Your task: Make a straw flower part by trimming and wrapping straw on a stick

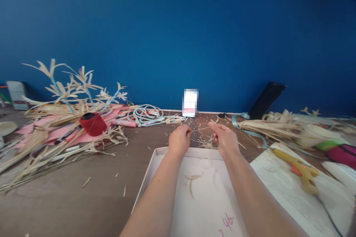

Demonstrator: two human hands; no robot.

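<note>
My left hand (179,141) is closed in a pinch above the far edge of a shallow white box (205,207). To its right, my right hand (226,139) also pinches, thumb against forefinger. A thin pale straw strand (204,129) stretches between the two hands, its left end running to the left fingertips. A short curled end shows above the right fingertips. Below the hands, just past the box, lies a small heap of straw scraps (205,142). Inside the box are a few curved dry slivers (191,183) and pink handwriting.
Straw flowers (66,90) with blue stems, pink paper and a red round object (93,124) lie left. A coiled pale cable (147,114) is behind. A lit phone (190,103) leans against the blue wall. At right, a yellow glue gun (299,170) rests on paper beside straw bundles (267,127).
</note>
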